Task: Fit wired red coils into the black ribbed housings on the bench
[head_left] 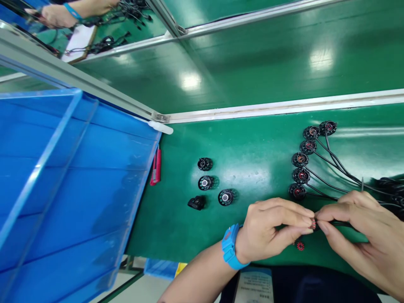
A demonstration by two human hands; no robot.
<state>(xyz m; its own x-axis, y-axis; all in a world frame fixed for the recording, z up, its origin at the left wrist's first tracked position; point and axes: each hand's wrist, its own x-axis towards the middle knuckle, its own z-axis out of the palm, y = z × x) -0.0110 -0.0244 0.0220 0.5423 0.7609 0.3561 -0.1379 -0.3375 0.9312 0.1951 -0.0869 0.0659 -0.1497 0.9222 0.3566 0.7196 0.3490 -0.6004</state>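
Observation:
Between the fingertips of my left hand (271, 225), which wears a blue wristband (232, 247), is a small round part with red windings (313, 224), like a motor coil core. My right hand (362, 227) pinches at the other side of this part. What lies between its fingertips is too small to make out. A black cable (339, 224) shows in the gap between the right thumb and forefinger. Just below the left fingertips lies another red-wound core (300, 245). Above the hands, several black round motor housings with wound cores (301, 175) stand in a curved row, their cables running right.
Several black round housings (205, 182) stand mid-table. A red utility knife (156, 167) lies beside a large blue bin (94, 176) at left. Cable bundles (389, 191) lie at right. Behind the metal-framed panel (252, 71), another person's hand (59, 16) is among cables.

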